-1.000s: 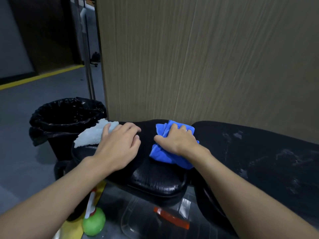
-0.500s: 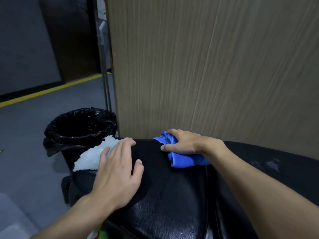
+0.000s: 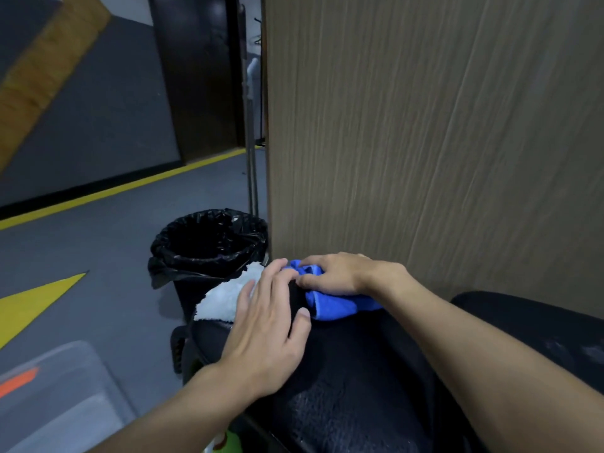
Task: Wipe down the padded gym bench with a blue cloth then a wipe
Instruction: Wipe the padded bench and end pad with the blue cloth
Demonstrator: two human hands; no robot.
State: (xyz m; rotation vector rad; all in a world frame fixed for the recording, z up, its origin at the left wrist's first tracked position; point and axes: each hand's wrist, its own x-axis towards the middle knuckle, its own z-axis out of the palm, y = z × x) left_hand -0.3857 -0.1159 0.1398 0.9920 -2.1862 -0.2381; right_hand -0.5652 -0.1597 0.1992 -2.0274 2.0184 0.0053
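Right hand [image 3: 336,276]: curled around the blue cloth [image 3: 340,305].
Left hand [image 3: 268,328]: laid flat on the bench [image 3: 359,387].
Risk: white wipe [image 3: 225,299] may be nudged off the edge by sweeping.

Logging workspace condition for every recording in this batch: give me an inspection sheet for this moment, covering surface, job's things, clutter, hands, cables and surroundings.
Surface: black padded bench seat, glossy and textured; a second black pad lies to its right.
Job's things: bunched blue cloth on the seat's far end; fluffy white cloth at its far left edge.
Clutter: clear plastic box with orange clip on the floor; green object, mostly hidden.
Hands: left hand flat on the seat, fingertips at the white cloth; right hand grips the blue cloth.
Cables: nothing seen.
Surroundings: wood-grain panel behind; black lined bin; grey floor with yellow lines.
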